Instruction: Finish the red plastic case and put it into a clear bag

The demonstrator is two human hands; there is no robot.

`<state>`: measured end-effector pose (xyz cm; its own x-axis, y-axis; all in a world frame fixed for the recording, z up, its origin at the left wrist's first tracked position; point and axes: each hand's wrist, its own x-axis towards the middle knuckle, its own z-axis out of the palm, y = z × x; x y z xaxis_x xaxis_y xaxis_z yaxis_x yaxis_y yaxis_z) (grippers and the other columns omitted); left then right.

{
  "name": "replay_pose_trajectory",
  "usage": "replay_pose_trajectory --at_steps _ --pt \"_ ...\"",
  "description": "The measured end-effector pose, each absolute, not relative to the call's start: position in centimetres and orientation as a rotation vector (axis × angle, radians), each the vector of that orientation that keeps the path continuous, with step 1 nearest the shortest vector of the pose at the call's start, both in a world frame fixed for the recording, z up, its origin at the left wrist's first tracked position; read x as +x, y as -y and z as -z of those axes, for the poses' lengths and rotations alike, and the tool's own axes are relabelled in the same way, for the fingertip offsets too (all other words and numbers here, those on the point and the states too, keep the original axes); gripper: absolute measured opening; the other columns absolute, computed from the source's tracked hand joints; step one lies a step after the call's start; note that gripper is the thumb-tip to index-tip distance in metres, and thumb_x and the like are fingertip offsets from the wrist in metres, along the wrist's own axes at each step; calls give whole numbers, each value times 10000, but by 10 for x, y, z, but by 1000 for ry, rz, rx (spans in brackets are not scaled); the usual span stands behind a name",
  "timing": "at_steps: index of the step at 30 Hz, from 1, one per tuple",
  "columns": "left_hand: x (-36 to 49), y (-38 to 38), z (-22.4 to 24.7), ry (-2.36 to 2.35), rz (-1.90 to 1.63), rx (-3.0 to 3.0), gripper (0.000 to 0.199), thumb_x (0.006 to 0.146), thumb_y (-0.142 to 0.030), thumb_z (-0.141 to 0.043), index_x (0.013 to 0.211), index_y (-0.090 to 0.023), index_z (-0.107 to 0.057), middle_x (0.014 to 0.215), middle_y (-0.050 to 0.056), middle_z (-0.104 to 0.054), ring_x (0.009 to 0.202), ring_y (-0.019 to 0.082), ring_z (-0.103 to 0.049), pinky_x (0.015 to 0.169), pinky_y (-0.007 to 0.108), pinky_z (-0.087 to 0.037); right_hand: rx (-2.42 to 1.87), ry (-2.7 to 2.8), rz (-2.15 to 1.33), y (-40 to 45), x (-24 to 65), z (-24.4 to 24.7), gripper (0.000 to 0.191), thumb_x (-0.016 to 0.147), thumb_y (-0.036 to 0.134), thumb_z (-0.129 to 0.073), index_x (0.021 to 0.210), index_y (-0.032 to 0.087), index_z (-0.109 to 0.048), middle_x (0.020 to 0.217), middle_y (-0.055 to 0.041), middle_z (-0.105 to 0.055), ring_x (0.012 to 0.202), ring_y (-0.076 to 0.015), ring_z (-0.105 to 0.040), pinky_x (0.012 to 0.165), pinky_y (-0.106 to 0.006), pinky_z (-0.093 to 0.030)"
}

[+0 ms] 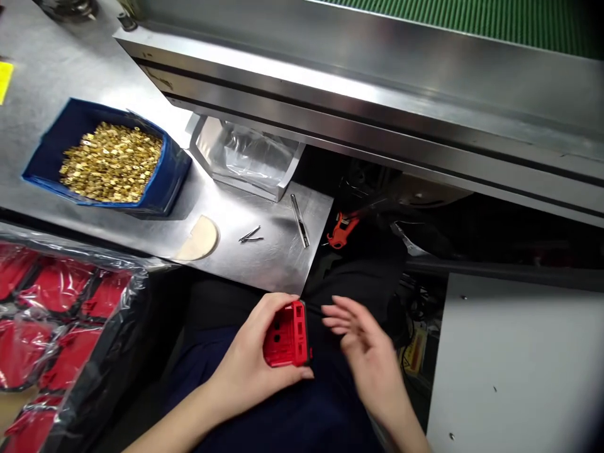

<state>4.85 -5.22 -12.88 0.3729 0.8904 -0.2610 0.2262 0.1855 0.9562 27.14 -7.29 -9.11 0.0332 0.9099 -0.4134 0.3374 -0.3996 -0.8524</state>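
Note:
My left hand (pixel 250 365) grips a red plastic housing (pixel 298 333) with a dark edge, thumb and fingers wrapped round its two ends. The hollow inside of the housing faces up, and rectangular openings run along one side wall. To the right of it, my right hand (pixel 365 349) is held in the air with fingers stretched out, apart from the housing and with nothing in it. Both hands are above my lap, just in front of the metal table's edge.
A blue bin (pixel 177 176) of small brass parts stands on the metal table (pixel 231 264). Near it are a grey bin (pixel 255 189) with clear plastic, a beige piece (pixel 201 238), small tweezer-like metal pieces (pixel 251 235) and a metal strip (pixel 299 220). Bagged red parts (pixel 61 289) fill a lined box at left.

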Motion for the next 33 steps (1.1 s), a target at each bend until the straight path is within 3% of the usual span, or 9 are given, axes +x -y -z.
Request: replay_pose_trajectory --at_steps 2,5,8,13,15,18,20,23,33 --pt "52 53 125 -1222 -705 1535 806 742 -313 -889 1417 -324 -448 1374 95 -561 1284 311 -560 1111 462 -476 -1632 1389 -1553 67 238 85 654 935 466 -695 1520 277 -473 1389 -82 -673 1192 -246 -694 1010 -360 -590" --pt "46 51 119 -1317 -685 1645 866 790 -278 -833 1521 -328 -371 1425 120 -540 1320 339 -528 1132 510 -451 -1723 1586 -1355 54 222 81 541 958 305 -648 1483 245 -529 1379 -75 -684 1190 -238 -699 1030 -352 -576" --pt "26 44 108 -1231 -623 1380 1045 737 -449 -883 1601 -324 -308 1421 127 -564 1279 370 -558 1124 492 -456 -1626 1612 -1442 37 233 73 433 952 253 -647 1385 256 -633 1254 -40 -749 1069 -211 -739 942 -299 -598" --pt "6 39 98 -702 -415 636 927 800 -764 -677 1543 -255 -457 1474 146 -556 1311 394 -559 1108 456 -450 -1189 1615 -1973 18 246 54 352 941 254 -686 1289 288 -724 1116 4 -791 886 -185 -752 808 -267 -592" --pt "12 42 98 -476 -346 450 884 753 -730 -754 1442 -209 -567 1356 142 -631 1185 359 -623 1002 409 -499 -1057 1570 -2067 19 241 55 343 953 403 -700 1267 270 -737 1108 -15 -790 893 -188 -749 801 -270 -583" --pt "23 48 96 -394 -339 279 731 725 -608 -829 1288 -181 -643 1114 95 -688 979 259 -639 869 321 -491 -1203 1442 -1814 24 231 65 484 965 639 -582 1192 244 -745 1035 -45 -778 911 -188 -720 828 -287 -560" --pt "27 49 93 -419 -314 231 654 737 -555 -823 1233 -165 -650 1047 88 -670 930 234 -613 852 311 -475 -1353 1353 -1636 27 225 73 429 1025 594 -511 1117 239 -734 959 -39 -759 896 -173 -697 838 -287 -539" --pt "25 49 91 -459 -300 255 534 761 -524 -788 1095 -121 -685 906 65 -606 793 172 -536 743 260 -442 -1344 1217 -1760 29 218 80 313 1061 456 -519 1000 213 -706 867 -23 -733 797 -141 -678 754 -252 -527" --pt "23 50 97 -516 -324 256 466 752 -505 -776 1013 -126 -702 785 28 -560 670 131 -462 605 210 -382 -1329 1143 -1726 38 204 87 357 1054 410 -535 802 185 -652 740 0 -639 699 -118 -603 671 -238 -475"
